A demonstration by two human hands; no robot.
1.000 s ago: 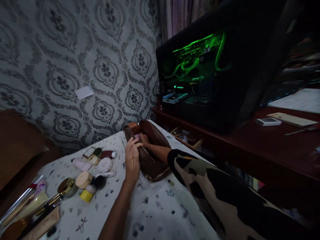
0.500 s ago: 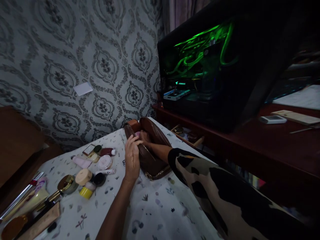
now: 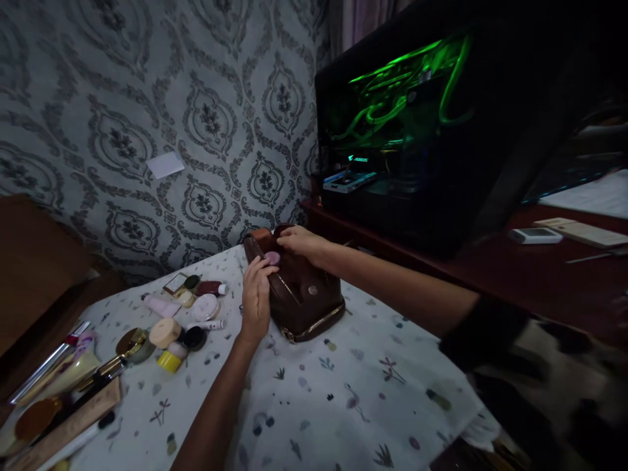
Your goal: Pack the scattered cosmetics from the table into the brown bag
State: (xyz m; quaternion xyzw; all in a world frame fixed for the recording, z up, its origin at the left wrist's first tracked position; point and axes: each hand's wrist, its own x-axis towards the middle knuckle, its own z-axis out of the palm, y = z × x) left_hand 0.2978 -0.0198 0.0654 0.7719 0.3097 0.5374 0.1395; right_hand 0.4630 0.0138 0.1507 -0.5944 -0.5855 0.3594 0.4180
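A: Where's the brown bag [image 3: 297,297]?

B: Standing on the patterned tablecloth [image 3: 304,405], its top open. A pink round item [image 3: 273,258] shows in the opening (I can't tell quite what it is).

A: And the left hand [image 3: 256,301]?

B: On the bag's left rim. Its fingers are only slightly parted and hooked over the edge, holding it, with the tips just beside the pink item.

A: The right hand [image 3: 301,243]?

B: Over the far right side of the opening, fingers bent and bunched near the thumb. Whether they pinch the leather there, I can't tell.

A: What lies around it?

B: Left of the bag, apart from it, a pale-lidded jar [image 3: 206,306], a white tube [image 3: 209,324], a black-lidded jar [image 3: 195,337] and a yellow pot [image 3: 169,361]. Beyond, on the right, a computer case [image 3: 392,163] glows green inside.
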